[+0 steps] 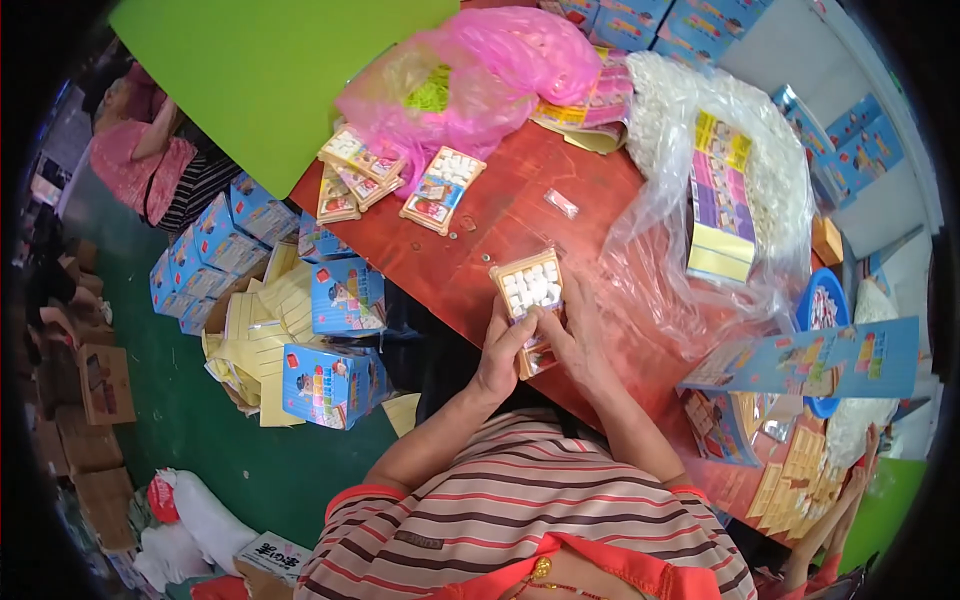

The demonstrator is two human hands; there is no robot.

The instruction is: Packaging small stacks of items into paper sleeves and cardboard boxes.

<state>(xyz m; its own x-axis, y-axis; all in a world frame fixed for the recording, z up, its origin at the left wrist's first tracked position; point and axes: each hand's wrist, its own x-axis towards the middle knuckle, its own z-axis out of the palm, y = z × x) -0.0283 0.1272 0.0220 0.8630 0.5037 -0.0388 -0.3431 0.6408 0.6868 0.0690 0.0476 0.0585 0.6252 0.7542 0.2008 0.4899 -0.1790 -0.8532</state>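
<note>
Close in front of me, at the table's near edge, I hold a shallow wooden-looking tray of white blocks (533, 282) with a coloured print at its lower end. My left hand (498, 352) is closed on its left side. My right hand (577, 338) grips the right side, and both thumbs press on the front near its middle. The tray is tilted, and its surface shines like plastic film. Farther off lies a similar tray (443, 188), beside several more in a loose pile (352, 172). A small see-through packet (562, 203) lies on the red table (520, 190).
A pink plastic bag (480, 60) and a large see-through bag of white pieces (665, 105) lie at the back, with printed card strips (722, 200) on it. Blue boxes (335, 385) stand on the left. At right are a blue basin (822, 300) and another person's arms (845, 505).
</note>
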